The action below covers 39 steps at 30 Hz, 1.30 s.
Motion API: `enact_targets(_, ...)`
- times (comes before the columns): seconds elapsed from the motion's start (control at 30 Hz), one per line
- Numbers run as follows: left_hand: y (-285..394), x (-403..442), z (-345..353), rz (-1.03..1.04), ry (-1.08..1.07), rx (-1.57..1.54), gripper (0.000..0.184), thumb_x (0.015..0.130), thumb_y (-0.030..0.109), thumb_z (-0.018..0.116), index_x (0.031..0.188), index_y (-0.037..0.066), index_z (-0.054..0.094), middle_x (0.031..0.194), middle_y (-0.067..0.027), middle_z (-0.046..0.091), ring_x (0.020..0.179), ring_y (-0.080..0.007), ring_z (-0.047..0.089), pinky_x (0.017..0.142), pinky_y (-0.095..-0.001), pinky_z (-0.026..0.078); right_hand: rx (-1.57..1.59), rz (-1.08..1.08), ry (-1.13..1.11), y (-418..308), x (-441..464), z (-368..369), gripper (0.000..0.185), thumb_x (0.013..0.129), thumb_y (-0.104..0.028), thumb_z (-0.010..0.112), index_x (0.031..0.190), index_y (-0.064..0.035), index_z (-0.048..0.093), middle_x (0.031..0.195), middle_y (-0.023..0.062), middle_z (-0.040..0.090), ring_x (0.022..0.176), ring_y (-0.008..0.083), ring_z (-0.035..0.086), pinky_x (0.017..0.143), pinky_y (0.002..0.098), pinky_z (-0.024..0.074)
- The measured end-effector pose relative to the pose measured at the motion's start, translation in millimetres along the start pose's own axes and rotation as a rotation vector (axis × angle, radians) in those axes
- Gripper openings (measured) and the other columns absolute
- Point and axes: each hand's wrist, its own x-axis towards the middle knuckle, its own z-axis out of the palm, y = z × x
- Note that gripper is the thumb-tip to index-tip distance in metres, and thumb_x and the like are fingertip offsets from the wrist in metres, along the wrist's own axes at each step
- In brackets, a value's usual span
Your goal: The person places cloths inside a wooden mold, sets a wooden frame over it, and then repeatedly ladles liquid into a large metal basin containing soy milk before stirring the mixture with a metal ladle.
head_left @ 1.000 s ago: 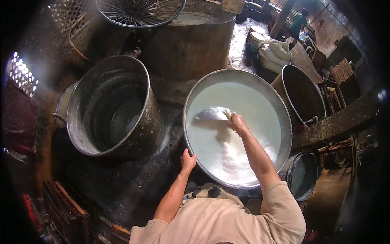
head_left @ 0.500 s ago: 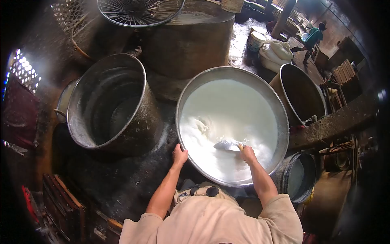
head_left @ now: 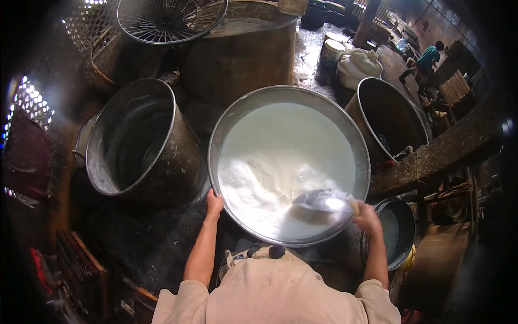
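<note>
A wide metal vat (head_left: 362,156) stands in front of me, holding a milky white liquid (head_left: 286,135) with froth on its near side. My left hand (head_left: 214,204) is closed on the vat's rim at the near left. In my right hand (head_left: 369,220) is the short pale handle of a metal scoop (head_left: 322,202). The scoop's rounded, shiny bowl is over the near right part of the liquid, blurred by motion. Whether its lower edge touches the surface I cannot tell.
A deep metal pot (head_left: 183,156) stands at left, another pot (head_left: 388,116) at back right. A smaller bucket (head_left: 411,227) with liquid sits at right by a wooden beam (head_left: 453,148). Beyond are a wire rack (head_left: 172,16), sacks (head_left: 360,66) and a bending person (head_left: 428,58).
My right hand has moved right and toward me with the scoop, whose bowl now shows more fully above the liquid. The left hand stays on the rim. My view has shifted slightly.
</note>
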Motion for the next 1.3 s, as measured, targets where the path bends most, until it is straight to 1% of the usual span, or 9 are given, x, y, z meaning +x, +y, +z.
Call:
enact_targets(0.1,9.6,-11.1,0.7,0.022,0.047,0.006,0.040,0.080,0.005,0.056,0.119,-0.001,0.049,0.113,-0.0229,0.057,0.107,-0.0359,0.054,0.089,-0.0395,0.042,-0.036,0.047,0.139,-5.5,21.7,-32.3,0.045,0.063,0.000,0.056,0.108,-0.0045,0.060,0.080,0.0165,0.065,0.070,0.0237,0.064,0.063,0.0337,0.0503)
enact_targets(0.23,9.0,-11.1,0.7,0.001,0.030,-0.030,0.042,0.081,0.005,0.055,0.122,-0.002,0.047,0.117,-0.0229,0.055,0.108,-0.0350,0.053,0.090,-0.0381,0.041,-0.128,-0.153,0.571,37.9,92.0,13.6,0.045,0.064,-0.006,0.056,0.109,-0.0030,0.057,0.074,0.0207,0.064,0.067,0.0310,0.065,0.060,0.0391,0.0508)
enact_targets(0.3,30.4,-21.2,-11.0,-0.041,-0.024,0.043,0.051,0.081,0.006,0.057,0.128,-0.006,0.041,0.124,-0.0238,0.051,0.113,-0.0338,0.051,0.096,-0.0358,0.039,-0.061,-0.014,0.463,73.3,133.1,45.5,0.040,0.065,-0.006,0.055,0.104,-0.0017,0.057,0.071,0.0193,0.063,0.061,0.0289,0.064,0.055,0.0389,0.0513)
enact_targets(0.4,21.8,-17.0,-7.2,-0.016,0.044,0.079,0.041,0.080,0.006,0.057,0.120,0.003,0.049,0.112,-0.0216,0.058,0.105,-0.0358,0.055,0.088,-0.0397,0.043,0.148,0.257,0.238,48.6,134.2,75.0,0.034,0.065,-0.004,0.055,0.099,-0.0014,0.058,0.066,0.0165,0.061,0.051,0.0252,0.061,0.045,0.0365,0.0500)
enact_targets(0.5,19.7,-12.8,-8.4,-0.032,0.020,0.086,0.043,0.079,0.008,0.058,0.121,0.004,0.048,0.112,-0.0216,0.058,0.106,-0.0359,0.055,0.088,-0.0403,0.043,0.154,0.265,0.144,38.1,129.4,113.3,0.030,0.066,-0.004,0.056,0.095,-0.0012,0.057,0.063,0.0127,0.059,0.045,0.0207,0.057,0.037,0.0338,0.0475)
enact_targets(0.87,14.2,-0.2,-17.0,-0.044,-0.143,0.003,0.058,0.076,0.009,0.061,0.128,-0.003,0.039,0.125,-0.0245,0.049,0.117,-0.0339,0.047,0.098,-0.0370,0.037,0.305,0.255,-0.038,-25.8,77.4,227.3,0.031,0.065,-0.005,0.057,0.095,0.0018,0.056,0.064,0.0137,0.060,0.047,0.0216,0.060,0.042,0.0342,0.0512)
enact_targets(1.07,-13.0,11.8,-6.0,0.073,-0.109,0.027,0.047,0.076,0.014,0.063,0.115,0.000,0.043,0.109,-0.0241,0.057,0.103,-0.0395,0.054,0.088,-0.0444,0.042,0.409,0.268,-0.108,-112.1,37.2,223.5,0.047,0.065,-0.001,0.061,0.111,0.0010,0.053,0.067,0.0104,0.058,0.047,0.0174,0.057,0.042,0.0316,0.0513)
enact_targets(1.17,-4.1,8.5,-14.1,0.055,-0.162,0.047,0.044,0.076,0.015,0.063,0.112,0.000,0.042,0.107,-0.0239,0.057,0.102,-0.0402,0.054,0.087,-0.0450,0.043,0.486,0.249,-0.126,-138.4,35.4,207.5,0.040,0.066,-0.003,0.059,0.105,0.0002,0.054,0.071,0.0119,0.061,0.052,0.0185,0.061,0.045,0.0318,0.0538)
enact_targets(1.3,9.5,6.0,-27.1,0.029,-0.260,0.058,0.052,0.077,0.016,0.063,0.120,0.000,0.040,0.108,-0.0250,0.057,0.103,-0.0408,0.054,0.088,-0.0453,0.043,0.351,0.081,-0.185,-192.5,62.8,141.9,0.043,0.066,-0.001,0.062,0.108,0.0001,0.055,0.070,0.0107,0.060,0.051,0.0149,0.058,0.041,0.0299,0.0487)
